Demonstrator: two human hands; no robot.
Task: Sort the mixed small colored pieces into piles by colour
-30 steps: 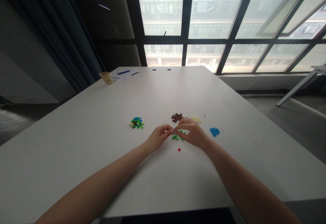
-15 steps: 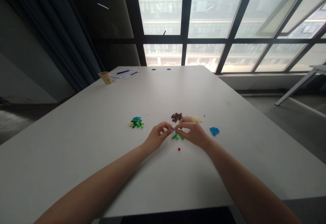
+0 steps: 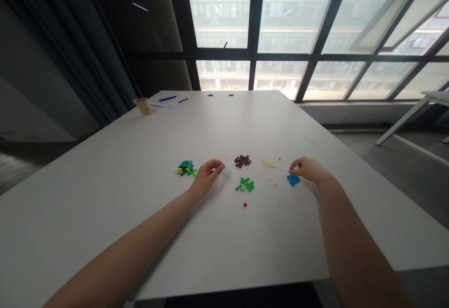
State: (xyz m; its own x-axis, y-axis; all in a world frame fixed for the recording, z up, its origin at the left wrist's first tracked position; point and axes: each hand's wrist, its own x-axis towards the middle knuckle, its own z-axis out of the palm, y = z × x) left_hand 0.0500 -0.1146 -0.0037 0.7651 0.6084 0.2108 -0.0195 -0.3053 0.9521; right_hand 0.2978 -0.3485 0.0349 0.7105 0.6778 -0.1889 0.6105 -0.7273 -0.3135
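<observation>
My right hand [image 3: 308, 169] is at the pile of blue toy bricks [image 3: 293, 180] on the right, its fingertips pinched on a small blue brick [image 3: 289, 172] at the pile's far left edge. Between the mixed-colour brick pile [image 3: 185, 168] and the dark brown bricks [image 3: 242, 161], my left hand [image 3: 209, 174] hovers just over the table with thumb and fingers pinched together. A tiny pale spot shows at its fingertips, too small to name. Green bricks [image 3: 245, 184] lie loosely grouped in the middle, nearer to me than the brown ones.
Cream bricks [image 3: 269, 163] and a few white bits [image 3: 273, 182] lie right of centre. A red brick [image 3: 245, 204] and a tiny yellow piece [image 3: 278, 201] sit closer to me. On the white table's [image 3: 217, 247] far left stand a paper cup [image 3: 143, 107] and papers with pens [image 3: 167, 98].
My hands were together over the green bricks with a small blue piece between their fingertips. The right hand has moved right to the blue pile; the left has drawn back left.
</observation>
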